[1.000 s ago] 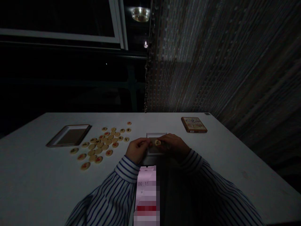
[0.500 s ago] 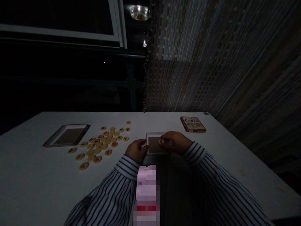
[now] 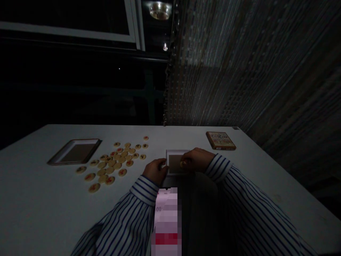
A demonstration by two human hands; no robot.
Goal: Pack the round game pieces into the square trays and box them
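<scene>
In the head view, my right hand [image 3: 199, 160] is closed over a shallow open box [image 3: 174, 163], with its fingers round a xiangqi piece [image 3: 182, 164]. Part of that piece is covered by the fingers. My left hand [image 3: 155, 171] pinches the left wall of the same box. The bare brown bottom of the box shows between my hands, while its right side is hidden behind my right hand. Several round wooden xiangqi pieces [image 3: 117, 166] lie loosely spread to the left, some with red or dark characters showing and some blank side up.
A second shallow tray [image 3: 98, 141] with a pale rim lies at the left of the white table [image 3: 48, 199]. A printed flat box [image 3: 221, 140] rests toward the back right. A lit screen [image 3: 165, 213] is below my hands. Beaded string curtains [image 3: 213, 71] hang behind the table.
My right hand has turned slightly and moved a little left and down with the xiangqi piece, whose face shows less now. My left hand stays on the box wall.
</scene>
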